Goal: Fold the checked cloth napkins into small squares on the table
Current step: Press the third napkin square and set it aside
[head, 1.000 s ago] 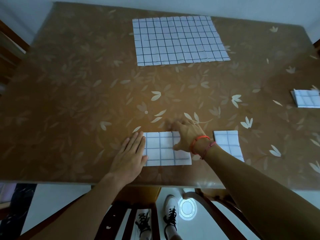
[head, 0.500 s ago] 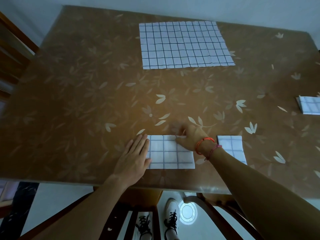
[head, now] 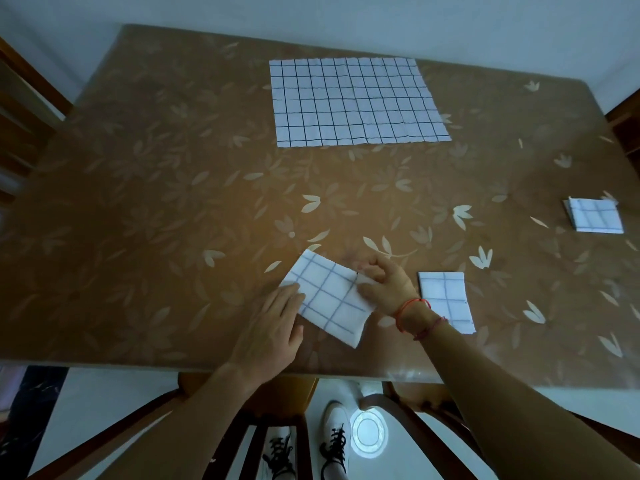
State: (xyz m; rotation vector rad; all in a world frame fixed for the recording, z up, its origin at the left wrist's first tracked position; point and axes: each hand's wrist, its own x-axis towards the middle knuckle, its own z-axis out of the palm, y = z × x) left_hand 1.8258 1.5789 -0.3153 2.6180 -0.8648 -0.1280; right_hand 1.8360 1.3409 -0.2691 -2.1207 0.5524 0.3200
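Beside a folded square (head: 445,299), right hand (head: 388,284) pinches the skewed napkin (head: 329,296); left hand (head: 270,327) presses it flat-fingered.

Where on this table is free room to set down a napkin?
Free: the left half of the table, and the strip between the unfolded napkin and the held napkin. Crowded: the near edge, with left hand, right hand and a folded square.

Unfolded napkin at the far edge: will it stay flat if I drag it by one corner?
Probably not: the unfolded napkin looks thin and creased, so it is likely floppy and apt to bunch. The glossy table should let it slide easily.
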